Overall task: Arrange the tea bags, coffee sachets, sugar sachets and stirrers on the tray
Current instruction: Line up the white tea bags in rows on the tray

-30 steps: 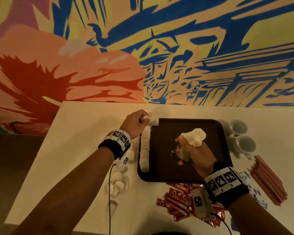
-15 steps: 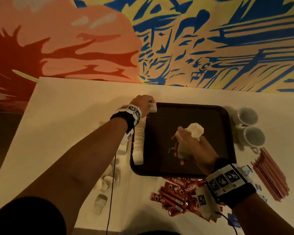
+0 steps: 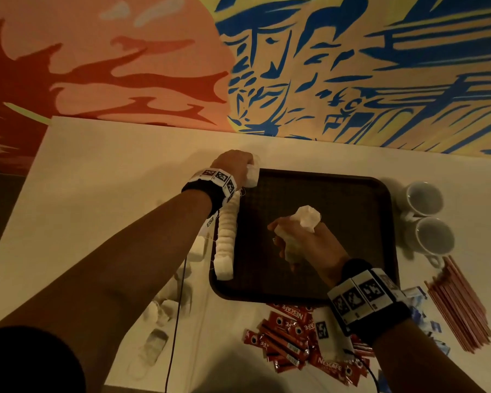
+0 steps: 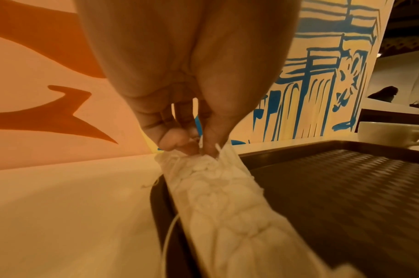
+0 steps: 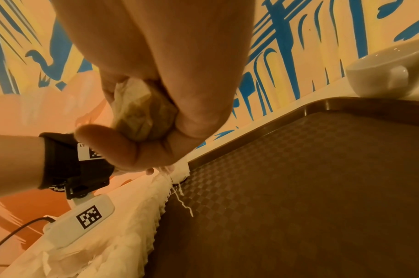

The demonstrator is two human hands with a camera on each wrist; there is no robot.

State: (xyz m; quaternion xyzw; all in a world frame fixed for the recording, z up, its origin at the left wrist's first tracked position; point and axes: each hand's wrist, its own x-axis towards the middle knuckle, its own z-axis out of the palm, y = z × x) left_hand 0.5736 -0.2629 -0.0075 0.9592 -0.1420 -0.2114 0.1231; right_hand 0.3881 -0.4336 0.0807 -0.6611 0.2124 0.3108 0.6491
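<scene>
Tea bags of white paper, overlapped in a single row (image 3: 225, 239) along the left inner edge of the dark brown rectangular plastic tray (image 3: 352, 191); the row's count cannot be told. Left fingers (image 4: 172, 140), curled and pressed together, pinch one tea bag (image 3: 253, 174) at the row's far end, at the tray's far-left corner. The left hand (image 3: 234, 165) is palm-down, its forearm stretched forward across the white table (image 3: 111, 171). Right fingers (image 5: 122, 143), curled into a fist, grip a crumpled bunch of tea bags (image 3: 306, 218); the right hand (image 3: 309, 242) hovers over the tray's middle, with a bag protruding above the fist. Several loose tea bags (image 3: 160, 310) lie on the table left of the tray. Red coffee sachets (image 3: 289, 338) lie heaped just before the near edge. Pink stirrers (image 3: 457, 304) form a bundle to the right, with blue-and-white sachets (image 3: 417, 307) beside them. Two white ceramic cups (image 3: 428, 217) stand beside the right edge.
</scene>
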